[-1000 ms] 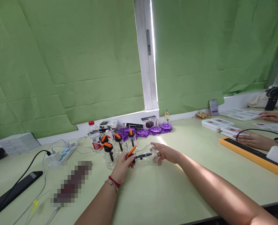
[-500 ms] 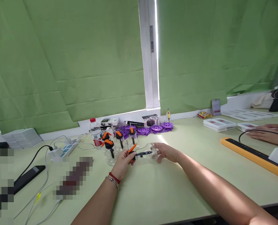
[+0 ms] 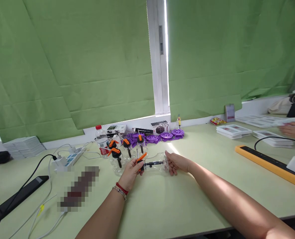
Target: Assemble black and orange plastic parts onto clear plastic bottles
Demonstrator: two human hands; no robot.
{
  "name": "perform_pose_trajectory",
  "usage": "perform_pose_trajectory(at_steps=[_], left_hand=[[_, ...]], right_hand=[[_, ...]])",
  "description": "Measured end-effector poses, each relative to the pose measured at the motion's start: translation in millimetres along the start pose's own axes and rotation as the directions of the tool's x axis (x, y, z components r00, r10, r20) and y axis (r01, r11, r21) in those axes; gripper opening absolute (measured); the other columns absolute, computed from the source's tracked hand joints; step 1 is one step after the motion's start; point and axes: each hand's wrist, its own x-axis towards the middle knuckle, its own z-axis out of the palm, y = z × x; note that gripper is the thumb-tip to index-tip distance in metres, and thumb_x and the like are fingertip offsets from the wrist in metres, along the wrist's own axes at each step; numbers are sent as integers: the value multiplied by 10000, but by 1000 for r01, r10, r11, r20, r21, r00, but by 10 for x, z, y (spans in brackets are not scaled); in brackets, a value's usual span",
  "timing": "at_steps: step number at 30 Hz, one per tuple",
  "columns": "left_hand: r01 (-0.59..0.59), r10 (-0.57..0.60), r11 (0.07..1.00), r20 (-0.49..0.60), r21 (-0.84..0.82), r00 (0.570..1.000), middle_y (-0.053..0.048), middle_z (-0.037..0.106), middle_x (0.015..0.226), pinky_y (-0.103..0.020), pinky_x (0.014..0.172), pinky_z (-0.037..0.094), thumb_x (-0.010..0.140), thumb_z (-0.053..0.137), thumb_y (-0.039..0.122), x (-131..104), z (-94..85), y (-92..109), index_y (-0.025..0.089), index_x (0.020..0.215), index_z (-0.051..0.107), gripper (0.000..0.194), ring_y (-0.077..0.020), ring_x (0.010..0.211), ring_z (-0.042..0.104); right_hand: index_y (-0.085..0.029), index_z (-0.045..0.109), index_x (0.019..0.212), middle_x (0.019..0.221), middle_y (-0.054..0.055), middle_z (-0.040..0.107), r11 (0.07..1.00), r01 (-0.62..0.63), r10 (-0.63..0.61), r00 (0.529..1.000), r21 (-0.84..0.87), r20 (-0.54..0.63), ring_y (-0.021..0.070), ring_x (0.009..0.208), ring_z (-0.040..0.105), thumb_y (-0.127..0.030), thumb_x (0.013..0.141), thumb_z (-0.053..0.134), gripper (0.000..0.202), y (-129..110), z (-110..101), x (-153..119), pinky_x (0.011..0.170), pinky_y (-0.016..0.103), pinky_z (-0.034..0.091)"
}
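A clear dispenser bottle point(image 3: 157, 165) lies on its side in the air just over the table, base to the right, with a black-and-orange cap. My left hand point(image 3: 130, 172) is closed around the capped end, thumb on the black collar below the orange lever. At the other end, my right hand point(image 3: 175, 163) holds the bottle's base with curled fingers. A dark tube runs inside the bottle. Behind my left hand stand several similar bottles point(image 3: 117, 169) with black-and-orange caps, some with thin metal spouts.
Purple round plastic parts point(image 3: 166, 136) and small boxes point(image 3: 160, 127) lie along the wall. A red-capped bottle point(image 3: 102, 142) stands behind the dispensers. Left are cables and a white power strip point(image 3: 74, 156); right, an orange power strip point(image 3: 269, 166), white trays point(image 3: 233, 130) and another person's hand point(image 3: 294, 130).
My right hand has shifted slightly right, its fingers now curled at the base. My left hand stays on the cap. The other person's hand at right has moved farther back.
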Motion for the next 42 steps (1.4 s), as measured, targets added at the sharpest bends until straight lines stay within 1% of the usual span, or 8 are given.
perform_pose_trajectory(at_steps=[3, 6, 11, 16, 23, 33, 39, 42], left_hand=[[5, -4, 1000, -37, 9, 999, 31, 494, 632, -229, 527, 346, 649, 722, 398, 18, -18, -6, 141, 793, 615, 314, -85, 555, 477], [1, -2, 1000, -64, -4, 998, 25, 508, 661, -231, 525, 348, 646, 723, 402, 24, -26, -2, 140, 820, 619, 331, -81, 554, 477], [-2, 2, 1000, -23, -9, 1000, 38, 477, 642, -233, 520, 350, 634, 732, 406, -7, -1, 31, 131, 813, 626, 345, -75, 547, 472], [22, -23, 1000, -24, -19, 999, 39, 481, 651, -230, 514, 347, 643, 725, 408, -5, -1, 26, 135, 824, 619, 345, -75, 545, 478], [19, -21, 1000, -62, -24, 998, 34, 497, 657, -230, 511, 342, 664, 711, 411, 47, -67, -44, 139, 849, 606, 345, -78, 543, 476], [3, -3, 1000, 21, 1, 1000, 34, 487, 664, -224, 512, 350, 679, 698, 406, -8, -1, 10, 132, 830, 591, 331, -76, 548, 481], [15, -16, 1000, -69, -13, 998, 35, 488, 648, -222, 502, 343, 670, 701, 413, 39, -60, -35, 126, 838, 601, 346, -74, 531, 488], [11, -12, 1000, -66, -21, 998, 30, 498, 652, -223, 504, 344, 672, 696, 420, 46, -73, -44, 125, 846, 604, 355, -74, 532, 484]], right_hand=[[-180, 527, 1159, 1043, 117, 606, 986, 139, -140, 990, 91, -5, 155, 680, 649, -580, 805, 504, 535, -8, -32, -30, 508, 269, 524], [-314, 350, 1329, 1254, 105, 473, 975, 200, -202, 979, 91, 6, 168, 783, 660, -363, 690, 726, 743, -20, -55, -71, 601, 293, 545], [-166, 517, 1118, 827, 55, 626, 991, 127, -127, 992, 46, 3, 134, 541, 627, -504, 780, 577, 482, -15, -12, -55, 408, 211, 439], [-111, 566, 766, 500, 12, 546, 996, 63, -67, 996, -64, -64, 84, 361, 478, -674, 812, 363, 600, -11, 16, -3, 337, 194, 339], [-275, 410, 1305, 1290, 107, 440, 963, 270, -270, 961, -13, -62, 124, 833, 576, -366, 640, 761, 758, -20, -28, -51, 713, 288, 512], [-98, 579, 1031, 683, 64, 614, 991, 133, -135, 989, -23, -60, 116, 468, 557, -619, 826, 420, 582, 73, -19, 37, 430, 235, 407], [-309, 304, 1380, 1330, 131, 408, 971, 237, -236, 971, 17, -47, 142, 817, 597, -411, 690, 720, 811, 14, -18, -27, 700, 329, 528], [-306, 374, 1336, 1297, 108, 418, 963, 270, -270, 962, -6, -47, 164, 892, 594, -300, 613, 786, 832, -15, -8, -47, 732, 320, 520]])
